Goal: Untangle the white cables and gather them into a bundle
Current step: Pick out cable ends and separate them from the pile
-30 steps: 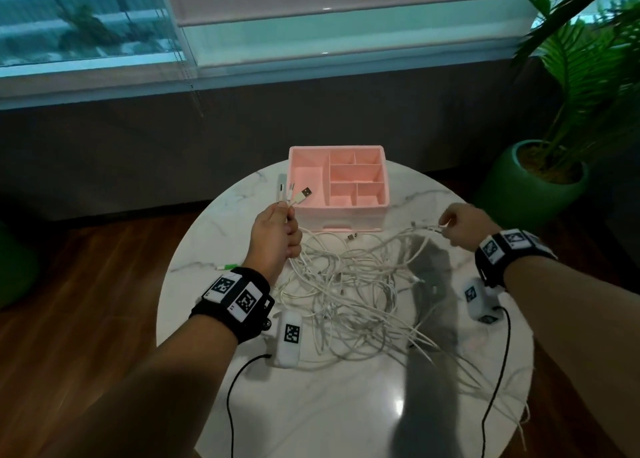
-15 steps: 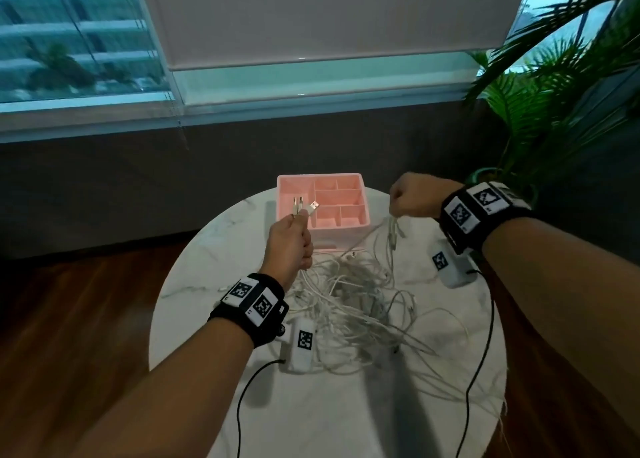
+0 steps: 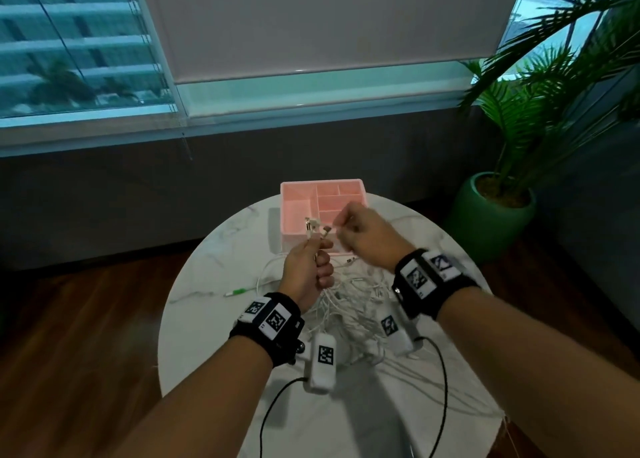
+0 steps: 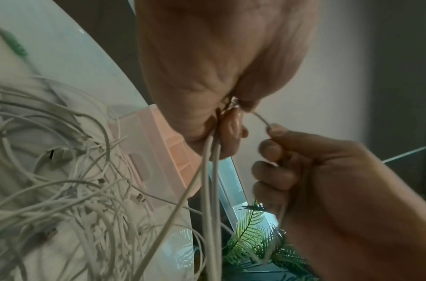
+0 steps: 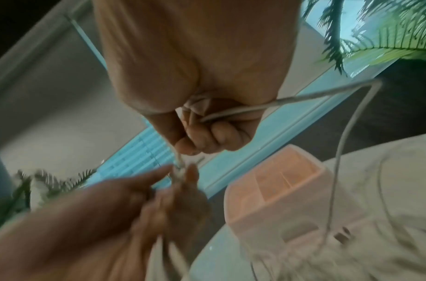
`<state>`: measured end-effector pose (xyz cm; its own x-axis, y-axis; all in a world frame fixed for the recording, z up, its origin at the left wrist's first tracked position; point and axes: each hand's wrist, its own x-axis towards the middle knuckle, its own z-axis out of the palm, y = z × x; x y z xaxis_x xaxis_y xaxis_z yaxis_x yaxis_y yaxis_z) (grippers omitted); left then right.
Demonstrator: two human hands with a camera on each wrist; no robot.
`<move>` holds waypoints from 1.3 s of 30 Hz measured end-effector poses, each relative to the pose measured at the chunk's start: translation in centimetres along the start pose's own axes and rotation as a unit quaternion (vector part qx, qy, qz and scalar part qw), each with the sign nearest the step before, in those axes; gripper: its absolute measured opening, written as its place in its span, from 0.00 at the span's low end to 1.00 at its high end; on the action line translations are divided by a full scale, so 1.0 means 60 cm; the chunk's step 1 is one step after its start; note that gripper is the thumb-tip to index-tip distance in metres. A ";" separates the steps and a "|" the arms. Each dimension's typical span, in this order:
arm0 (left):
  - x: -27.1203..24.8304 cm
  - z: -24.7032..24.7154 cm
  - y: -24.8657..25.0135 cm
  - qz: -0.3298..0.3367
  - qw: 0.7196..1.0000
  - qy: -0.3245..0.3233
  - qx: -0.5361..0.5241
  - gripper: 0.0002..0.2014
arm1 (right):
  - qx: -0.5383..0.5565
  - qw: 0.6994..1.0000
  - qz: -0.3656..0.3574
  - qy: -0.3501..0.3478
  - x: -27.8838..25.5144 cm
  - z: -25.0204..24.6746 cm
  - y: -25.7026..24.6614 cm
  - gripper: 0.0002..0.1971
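Observation:
A tangle of white cables point(image 3: 353, 301) lies on the round marble table point(image 3: 214, 312). My left hand point(image 3: 320, 255) is raised above the pile and grips several cable ends, their USB plugs point(image 3: 313, 227) sticking up from the fist. The held strands point(image 4: 210, 171) hang down to the pile point(image 4: 63, 190). My right hand point(image 3: 341, 227) is right beside it and pinches another white cable end point(image 4: 262, 117) against those plugs. That cable point(image 5: 255, 108) trails from the right fist point(image 5: 202, 133) down to the table.
A pink divided organiser box point(image 3: 322, 198) stands at the table's far edge, just behind both hands. A green-tipped cable end point(image 3: 239, 290) lies left of the pile. A potted palm point(image 3: 495, 222) stands right of the table. Black wrist-camera leads point(image 3: 440, 371) run over the near table.
My right hand has swung left from the table's right side, carrying its cable end to the plugs in my left hand. The left hand kept its grip and stayed raised.

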<state>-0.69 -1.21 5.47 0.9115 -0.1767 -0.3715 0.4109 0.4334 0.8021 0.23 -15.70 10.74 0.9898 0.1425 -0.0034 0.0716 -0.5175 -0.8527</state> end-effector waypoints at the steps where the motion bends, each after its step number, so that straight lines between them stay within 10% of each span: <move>1: 0.002 0.001 0.000 -0.003 1.000 0.004 -0.021 0.15 | -0.005 1.000 -0.002 -0.011 -0.009 0.022 0.012 0.11; 6: 0.017 -0.024 -0.008 0.033 0.997 0.073 0.017 0.13 | 0.033 0.999 -0.021 -0.033 -0.047 0.088 0.051 0.08; 12: 0.030 -0.087 0.000 0.037 0.980 0.159 -0.112 0.21 | -0.218 0.965 0.010 -0.143 -0.077 0.052 0.133 0.08; 22: 0.020 -0.130 0.004 0.092 0.985 0.146 0.026 0.21 | -0.453 0.889 0.008 0.067 -0.020 -0.063 0.176 0.03; 26: 0.017 -0.125 0.008 0.107 0.981 0.141 0.083 0.21 | -0.080 0.976 0.157 0.125 0.021 -0.068 0.130 0.05; 29: 0.017 -0.109 0.006 0.119 0.977 0.122 0.131 0.19 | 0.157 0.975 0.128 0.090 0.032 -0.046 0.066 0.04; 39: 0.014 -0.081 0.009 0.039 0.996 0.061 0.058 0.12 | 0.112 0.980 -0.062 -0.150 -0.049 0.092 -0.003 0.14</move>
<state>0.21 3.20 3.34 0.9347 -0.0344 -0.3538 0.3443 0.3360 0.8767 -3.35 -11.39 8.01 0.8924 0.4510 -0.0170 0.1269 -0.2869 -0.9495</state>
